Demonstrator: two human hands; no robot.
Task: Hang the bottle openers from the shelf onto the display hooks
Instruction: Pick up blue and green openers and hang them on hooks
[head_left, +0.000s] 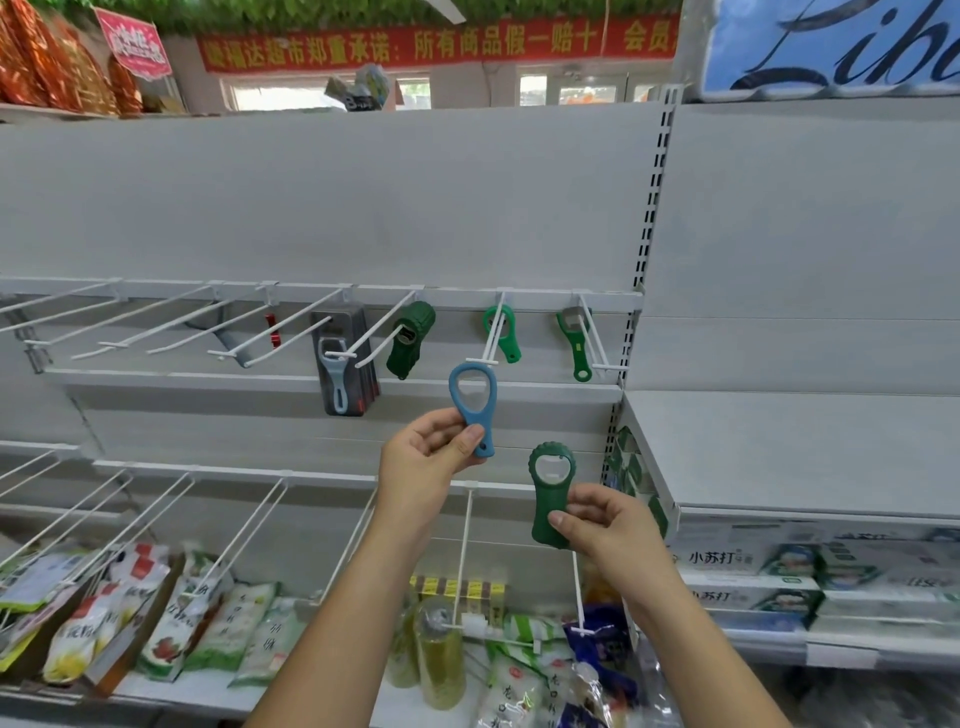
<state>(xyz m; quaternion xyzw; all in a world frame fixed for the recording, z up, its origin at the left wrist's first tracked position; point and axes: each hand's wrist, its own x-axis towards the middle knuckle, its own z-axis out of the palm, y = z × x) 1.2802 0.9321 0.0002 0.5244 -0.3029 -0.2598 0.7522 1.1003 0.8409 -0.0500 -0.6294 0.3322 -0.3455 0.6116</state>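
Head view: fingers of left hand (421, 462) around blue opener (477, 415) just below hook tip (480, 360); right hand (605, 530) around green opener (548, 499), apart.

Red banner (436, 44) reads 所有商品假一赔十; shelf boxes (727, 558) read 小苏打.

The left hand (426, 457) covers the lower handle of the blue bottle opener (471, 395); the right hand (602, 525) covers part of the green bottle opener (551, 483). Both forearms (332, 623) run off the bottom edge. A blue sign (831, 47) is cropped at top right; the boxes (779, 571) at lower right are blurred.
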